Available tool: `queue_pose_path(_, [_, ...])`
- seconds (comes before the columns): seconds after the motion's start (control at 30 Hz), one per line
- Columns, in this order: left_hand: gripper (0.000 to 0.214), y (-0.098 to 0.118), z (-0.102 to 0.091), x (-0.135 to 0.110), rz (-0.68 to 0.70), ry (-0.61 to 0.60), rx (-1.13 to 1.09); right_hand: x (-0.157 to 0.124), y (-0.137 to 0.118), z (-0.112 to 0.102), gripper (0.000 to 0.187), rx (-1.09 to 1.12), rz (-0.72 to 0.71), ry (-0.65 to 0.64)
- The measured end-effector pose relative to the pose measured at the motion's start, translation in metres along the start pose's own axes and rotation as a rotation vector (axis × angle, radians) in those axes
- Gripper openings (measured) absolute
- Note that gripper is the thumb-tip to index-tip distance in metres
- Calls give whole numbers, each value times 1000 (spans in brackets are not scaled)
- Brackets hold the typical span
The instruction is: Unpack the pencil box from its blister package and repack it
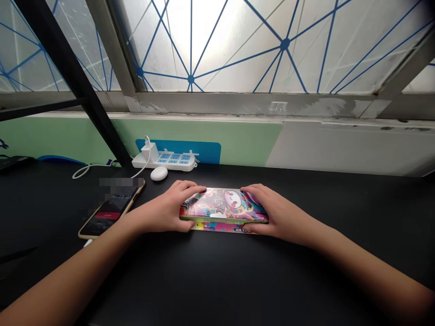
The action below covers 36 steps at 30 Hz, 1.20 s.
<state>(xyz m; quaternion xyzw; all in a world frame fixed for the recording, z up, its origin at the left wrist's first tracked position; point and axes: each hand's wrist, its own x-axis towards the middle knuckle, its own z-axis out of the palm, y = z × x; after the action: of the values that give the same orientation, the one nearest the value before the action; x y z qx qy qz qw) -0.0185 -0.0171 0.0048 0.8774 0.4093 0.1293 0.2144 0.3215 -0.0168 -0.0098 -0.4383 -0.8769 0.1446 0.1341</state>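
A flat, brightly printed box (222,206) lies on the black desk (217,280) in front of me, with a cartoon face on its glossy pink and blue lid. Its lower printed layer, showing the word BOX, sticks out below the lid's front edge. My left hand (166,208) grips the box's left end, fingers over the top and thumb at the front. My right hand (277,210) holds the right end the same way.
A smartphone (110,210) in a gold-edged case lies to the left of the box, its screen lit. Behind it stand a white power strip (166,160) with a plugged-in charger (149,151) and a small white oval case (159,173). A black frame bar (71,77) crosses the window at upper left.
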Motion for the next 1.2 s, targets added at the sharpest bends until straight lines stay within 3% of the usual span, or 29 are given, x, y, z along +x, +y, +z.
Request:
queue_pose_path(0.2, [89, -9, -11, -4, -97, -84, -31, 1, 2, -6, 77, 45, 27, -64])
queue_pose_path(0.53, [85, 3, 3, -1, -98, 51, 149, 0, 4, 0, 77, 32, 12, -25])
queue_pose_path(0.67, [86, 4, 5, -1, -103, 55, 110, 0, 7, 2, 77, 16, -18, 1])
queue_pose_path(0.93, [86, -6, -6, -5, -43, -7, 6, -1, 9, 3, 78, -15, -59, 29])
queue_pose_path(1.1, [79, -3, -3, -3, 38, 76, 73, -2, 8, -5, 81, -77, -54, 37])
queue_pose_path(1.2, [78, 2, 0, -3, 110, 142, 172, -2, 12, -12, 75, -84, -49, 119])
